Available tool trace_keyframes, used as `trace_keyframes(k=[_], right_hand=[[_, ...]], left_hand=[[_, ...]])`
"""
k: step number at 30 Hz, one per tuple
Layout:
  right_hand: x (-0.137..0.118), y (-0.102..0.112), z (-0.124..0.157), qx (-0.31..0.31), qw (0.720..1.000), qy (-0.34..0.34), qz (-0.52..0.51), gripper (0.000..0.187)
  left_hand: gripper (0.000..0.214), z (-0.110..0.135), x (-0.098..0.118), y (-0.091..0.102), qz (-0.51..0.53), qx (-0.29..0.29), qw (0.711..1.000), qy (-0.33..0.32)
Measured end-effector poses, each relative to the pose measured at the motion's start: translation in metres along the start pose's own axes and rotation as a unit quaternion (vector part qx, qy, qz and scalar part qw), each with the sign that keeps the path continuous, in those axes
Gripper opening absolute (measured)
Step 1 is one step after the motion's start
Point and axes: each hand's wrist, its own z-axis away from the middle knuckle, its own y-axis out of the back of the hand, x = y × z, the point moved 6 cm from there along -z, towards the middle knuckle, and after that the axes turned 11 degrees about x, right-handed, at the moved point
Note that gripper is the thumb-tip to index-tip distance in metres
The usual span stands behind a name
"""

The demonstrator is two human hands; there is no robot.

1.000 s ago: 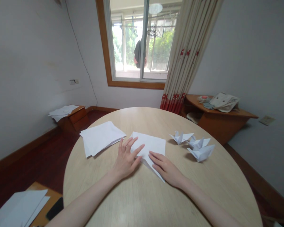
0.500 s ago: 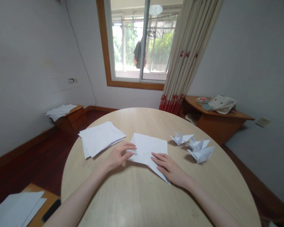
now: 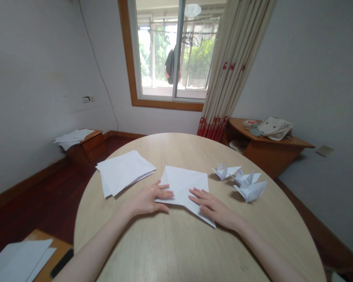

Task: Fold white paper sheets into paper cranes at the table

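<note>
A folded white sheet of paper [image 3: 186, 183] lies on the round wooden table [image 3: 194, 250] in front of me. My left hand [image 3: 149, 197] rests at the sheet's left edge, fingers stretched out across it and the thumb on the table. My right hand [image 3: 214, 207] lies flat on the sheet's lower right part, fingers spread and pointing left. Neither hand lifts the paper.
A stack of white sheets [image 3: 122, 171] lies to the left on the table. Three folded paper birds [image 3: 243, 182] stand to the right. A low cabinet [image 3: 85, 145] with papers is by the left wall, a wooden desk [image 3: 267, 147] with a bag at the right.
The left hand slid from the sheet's middle to its left edge and lower. The sheet turned a little, its lower point now further right. The right hand stayed on the paper.
</note>
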Motion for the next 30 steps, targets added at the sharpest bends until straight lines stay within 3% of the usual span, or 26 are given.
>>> trace_keyframes(k=[6,12,15,20,23,27,30], right_hand=[[-0.001,0.000,0.002,-0.042,0.999,0.016,-0.017,0.060],[-0.001,0.007,0.004,0.008,1.000,0.017,-0.023,0.057],[-0.002,0.010,0.004,0.039,0.999,0.026,-0.025,0.054],[0.002,0.018,0.000,0.144,0.989,0.021,0.002,0.044],[0.013,0.025,0.000,0.236,0.971,0.006,0.042,0.042],[0.035,0.028,0.003,0.341,0.933,-0.058,0.099,0.051],[0.050,0.024,0.006,0.359,0.921,-0.116,0.099,0.055]], left_hand=[[0.027,0.000,-0.003,-0.002,0.006,0.014,1.000,0.022],[0.032,0.004,-0.001,0.003,0.036,0.052,0.997,0.055],[0.036,0.003,-0.005,0.006,0.052,0.106,0.989,0.086],[0.026,0.001,-0.018,0.010,0.027,0.247,0.961,0.120],[0.035,0.003,-0.030,0.010,0.012,0.306,0.941,0.147],[0.042,0.004,-0.044,0.008,-0.002,0.317,0.928,0.198],[0.044,0.003,-0.048,0.008,-0.024,0.305,0.925,0.224]])
